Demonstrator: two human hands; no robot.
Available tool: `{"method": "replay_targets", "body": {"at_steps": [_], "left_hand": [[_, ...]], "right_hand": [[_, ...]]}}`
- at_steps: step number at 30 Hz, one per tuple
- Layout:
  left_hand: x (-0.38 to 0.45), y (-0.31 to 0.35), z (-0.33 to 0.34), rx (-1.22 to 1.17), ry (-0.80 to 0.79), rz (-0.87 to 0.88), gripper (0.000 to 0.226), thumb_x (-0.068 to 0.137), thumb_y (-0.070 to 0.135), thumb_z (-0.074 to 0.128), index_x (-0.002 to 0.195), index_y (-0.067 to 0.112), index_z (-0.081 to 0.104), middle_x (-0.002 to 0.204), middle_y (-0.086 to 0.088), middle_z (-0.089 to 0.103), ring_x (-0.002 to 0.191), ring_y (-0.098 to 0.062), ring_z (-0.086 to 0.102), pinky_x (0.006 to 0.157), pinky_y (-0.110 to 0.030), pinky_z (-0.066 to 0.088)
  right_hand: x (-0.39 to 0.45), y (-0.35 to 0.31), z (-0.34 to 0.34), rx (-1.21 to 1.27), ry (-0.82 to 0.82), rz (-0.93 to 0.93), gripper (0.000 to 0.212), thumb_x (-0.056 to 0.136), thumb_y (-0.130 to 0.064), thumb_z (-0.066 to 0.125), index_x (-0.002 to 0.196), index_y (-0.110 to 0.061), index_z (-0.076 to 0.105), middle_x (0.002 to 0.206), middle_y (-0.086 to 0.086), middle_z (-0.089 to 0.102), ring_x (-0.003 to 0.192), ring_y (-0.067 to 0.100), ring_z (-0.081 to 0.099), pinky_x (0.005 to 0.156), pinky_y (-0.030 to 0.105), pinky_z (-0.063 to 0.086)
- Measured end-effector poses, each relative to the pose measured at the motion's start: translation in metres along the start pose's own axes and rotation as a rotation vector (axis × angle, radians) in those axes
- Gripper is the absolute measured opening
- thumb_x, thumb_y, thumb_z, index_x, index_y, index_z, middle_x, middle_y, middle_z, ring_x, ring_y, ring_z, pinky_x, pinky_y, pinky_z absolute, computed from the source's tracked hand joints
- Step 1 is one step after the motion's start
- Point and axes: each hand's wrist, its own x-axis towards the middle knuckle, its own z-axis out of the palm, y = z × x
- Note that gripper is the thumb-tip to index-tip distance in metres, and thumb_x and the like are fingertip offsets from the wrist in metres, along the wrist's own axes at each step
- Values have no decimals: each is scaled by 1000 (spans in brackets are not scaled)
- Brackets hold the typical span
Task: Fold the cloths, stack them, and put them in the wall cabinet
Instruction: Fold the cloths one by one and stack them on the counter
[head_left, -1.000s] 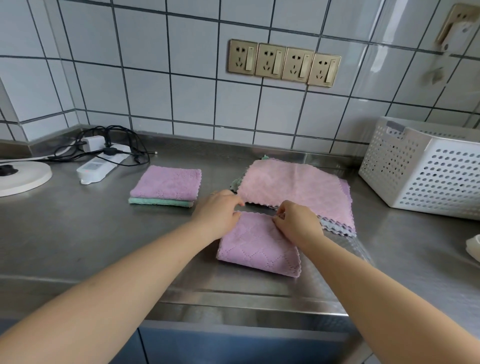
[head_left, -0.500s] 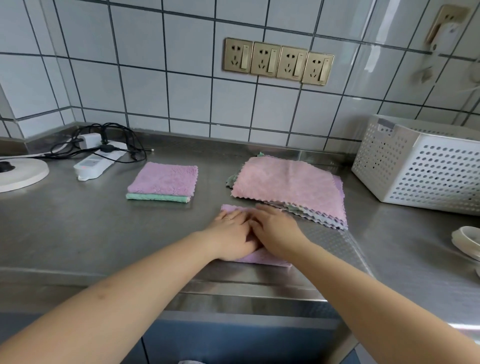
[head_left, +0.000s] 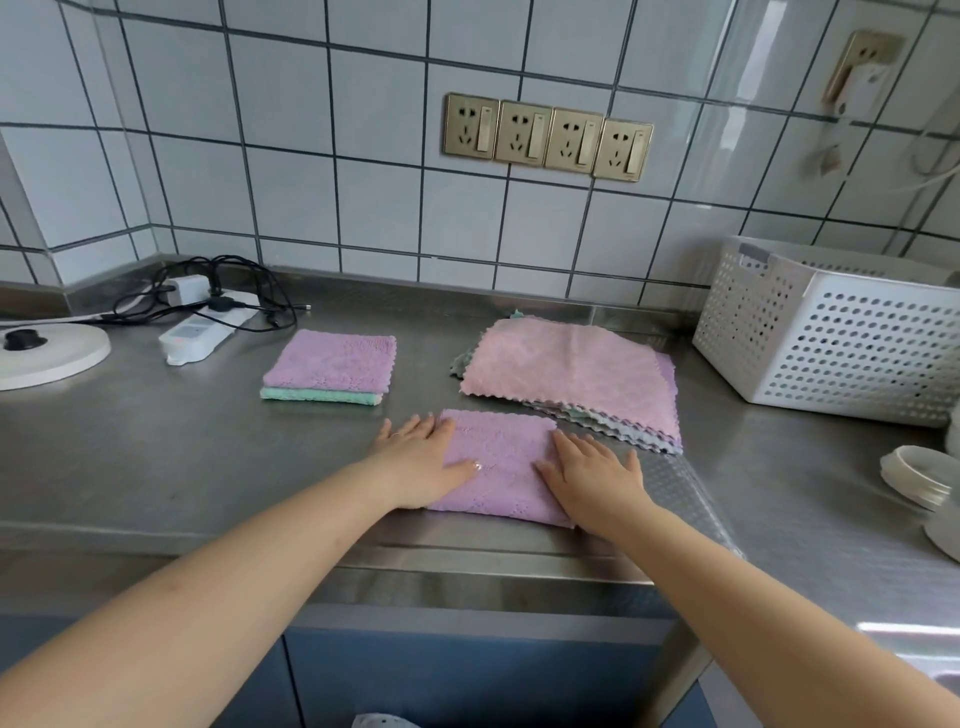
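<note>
- Both hands have slid apart since half a second ago, when they sat side by side on the middle of the folded purple cloth (head_left: 498, 462); now the left hand (head_left: 422, 462) rests on its left edge and the right hand (head_left: 592, 475) on its right edge.
- Fingers of both hands lie flat and spread, palms down, pressing the cloth and gripping nothing.
- That cloth lies on the steel table (head_left: 156, 467) near its front edge, its far right corner just beside the loose pile.
- Behind it to the right sits the pile of unfolded cloths (head_left: 571, 374), a pink one on top with grey, green and purple edges showing beneath.
- Behind it to the left, well apart from the hands, is a folded stack (head_left: 330, 366): a purple cloth over a green one.
- A white perforated basket (head_left: 841, 343) stands at the far right against the tiled wall.
- A white power strip (head_left: 200, 332) with black cables lies at the far left, beside a round white appliance base (head_left: 49, 353).
</note>
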Motion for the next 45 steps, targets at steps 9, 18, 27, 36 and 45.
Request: {"method": "replay_targets", "body": {"at_steps": [9,18,27,36,45], "left_hand": [[-6,9,-17,-608,168,-4,51,92,20,56,140,11,41,142,-7,45,129,-22,44,101,-22,34],[-10,1,-16,-1239,61,-6,50,89,-17,44,135,0,44,141,-9,43,111,-4,37,90,-13,32],[3,-67,-40,-1364,213,-63,44,86,-7,57,122,18,60,135,-11,52,124,-20,50,107,-36,39],[31,-143,-94,-1266,324,-116,47,91,-2,52,136,10,46,140,-8,47,104,-11,56,84,-22,46],[75,-184,-105,-785,455,-207,43,93,12,53,136,12,47,145,-6,42,131,-20,41,90,-19,31]], "right_hand": [[-13,-5,-3,348,67,-26,56,96,-32,45,147,-26,24,143,7,43,128,28,44,110,46,32],[-8,-18,-19,995,139,94,49,89,-11,58,135,-23,45,130,4,52,91,17,56,73,26,46],[18,-71,-27,1507,-172,101,50,88,-6,61,124,-38,48,98,0,63,66,16,52,56,27,40],[97,-149,-52,1348,-134,-29,35,94,-10,54,122,-28,59,88,-2,59,70,12,48,62,23,42],[162,-195,-39,1134,-75,-74,38,95,-12,49,132,-18,53,111,4,58,97,21,55,93,43,52]]}}
